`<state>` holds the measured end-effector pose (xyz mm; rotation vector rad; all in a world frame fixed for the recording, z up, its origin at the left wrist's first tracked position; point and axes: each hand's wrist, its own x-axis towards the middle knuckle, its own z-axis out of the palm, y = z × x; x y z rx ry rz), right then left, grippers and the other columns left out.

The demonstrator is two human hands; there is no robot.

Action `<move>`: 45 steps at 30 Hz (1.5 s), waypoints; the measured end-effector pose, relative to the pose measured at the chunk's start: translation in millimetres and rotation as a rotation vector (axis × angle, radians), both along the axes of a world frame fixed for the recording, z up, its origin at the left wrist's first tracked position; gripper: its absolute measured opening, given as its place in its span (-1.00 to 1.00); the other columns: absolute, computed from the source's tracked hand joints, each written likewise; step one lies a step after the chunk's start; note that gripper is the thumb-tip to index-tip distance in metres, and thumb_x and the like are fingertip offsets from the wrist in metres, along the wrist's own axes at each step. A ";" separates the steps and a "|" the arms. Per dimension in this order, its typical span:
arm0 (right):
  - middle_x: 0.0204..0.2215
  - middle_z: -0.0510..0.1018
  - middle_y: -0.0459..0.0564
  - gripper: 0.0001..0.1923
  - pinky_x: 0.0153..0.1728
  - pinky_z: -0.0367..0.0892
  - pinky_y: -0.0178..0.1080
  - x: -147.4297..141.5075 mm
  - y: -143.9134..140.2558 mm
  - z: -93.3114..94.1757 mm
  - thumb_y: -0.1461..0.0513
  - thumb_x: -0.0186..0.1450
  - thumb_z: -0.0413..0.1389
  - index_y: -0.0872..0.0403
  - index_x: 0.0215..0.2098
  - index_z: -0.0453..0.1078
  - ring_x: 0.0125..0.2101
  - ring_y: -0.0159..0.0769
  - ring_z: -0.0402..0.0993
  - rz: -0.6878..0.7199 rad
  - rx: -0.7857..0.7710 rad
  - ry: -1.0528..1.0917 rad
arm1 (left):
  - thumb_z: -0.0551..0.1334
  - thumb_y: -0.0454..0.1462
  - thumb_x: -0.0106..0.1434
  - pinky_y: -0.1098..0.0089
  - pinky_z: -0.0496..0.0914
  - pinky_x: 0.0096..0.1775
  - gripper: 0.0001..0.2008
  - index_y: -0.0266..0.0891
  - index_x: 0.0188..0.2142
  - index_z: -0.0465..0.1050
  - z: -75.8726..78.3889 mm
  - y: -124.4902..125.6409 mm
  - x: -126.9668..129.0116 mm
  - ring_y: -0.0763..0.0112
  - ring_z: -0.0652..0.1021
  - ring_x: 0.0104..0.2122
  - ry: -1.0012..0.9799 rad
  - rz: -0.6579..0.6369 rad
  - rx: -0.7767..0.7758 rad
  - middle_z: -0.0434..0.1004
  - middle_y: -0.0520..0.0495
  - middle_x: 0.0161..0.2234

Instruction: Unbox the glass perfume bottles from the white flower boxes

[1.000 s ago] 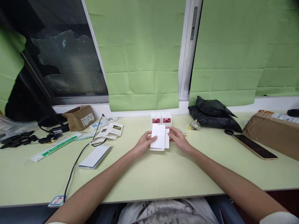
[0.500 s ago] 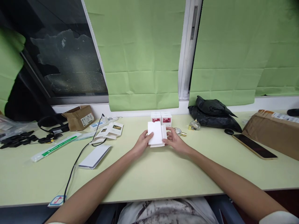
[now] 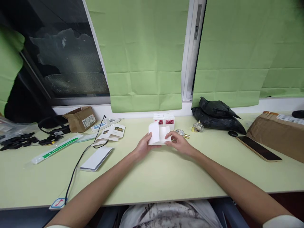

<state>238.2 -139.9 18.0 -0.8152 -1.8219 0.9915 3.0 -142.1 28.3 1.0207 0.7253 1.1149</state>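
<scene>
A white folded carton [image 3: 154, 134] is held up over the middle of the table, its left panel raised and its right part spread flatter. My left hand [image 3: 143, 146] grips its left edge, thumb in front and fingers underneath. On the right side, my right hand [image 3: 179, 142] pinches the carton's right panel between thumb and fingers. Just behind stand small white boxes [image 3: 169, 121] with red pictures on their fronts. A round glass bottle with a gold neck [image 3: 180, 133] lies close behind my right hand, and a second glass bottle [image 3: 198, 127] lies farther right.
Flattened printed cartons [image 3: 115, 132] and a folded white sheet [image 3: 97, 159] lie to the left, beside a black cable [image 3: 79, 161]. A small brown box [image 3: 82, 120] stands behind them. To the right are black plastic bags [image 3: 217, 117], a phone [image 3: 258, 148] and a large brown package [image 3: 276, 134].
The carton's panels have spread apart: its left panel now stands up and the inner right part shows. My right fingers have shifted slightly along the right panel.
</scene>
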 end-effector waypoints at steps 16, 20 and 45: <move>-0.15 0.55 -0.03 -0.48 -0.26 0.56 -0.13 -5.9 4.3 -4.5 -0.03 0.41 0.13 -0.13 0.27 0.17 -0.32 -0.26 0.57 0.042 -0.084 0.300 | 0.45 0.06 0.18 0.26 0.52 -0.14 -0.38 -0.21 0.05 0.32 -5.3 -1.3 2.4 0.19 0.68 -0.20 0.311 0.147 0.241 0.70 -0.15 -0.16; -0.10 0.55 0.02 -0.54 -0.29 0.55 -0.16 -4.4 12.0 -10.7 -0.05 0.37 0.20 -0.06 0.14 0.34 -0.25 -0.21 0.57 0.059 -0.078 0.270 | 0.48 0.04 0.16 0.26 0.52 -0.17 -0.39 -0.21 0.02 0.31 -6.4 -0.5 2.4 0.19 0.69 -0.22 0.298 0.114 0.227 0.71 -0.15 -0.19; -0.12 0.58 -0.03 -0.42 -0.27 0.54 -0.14 -4.2 13.4 -15.3 0.04 0.34 0.19 -0.12 0.27 0.15 -0.25 -0.19 0.58 -0.019 -0.187 0.273 | 0.34 0.14 0.25 0.20 0.50 -0.05 -0.40 -0.27 0.05 0.51 -6.8 -0.4 2.2 0.09 0.59 -0.03 0.323 0.072 0.227 0.61 -0.24 0.04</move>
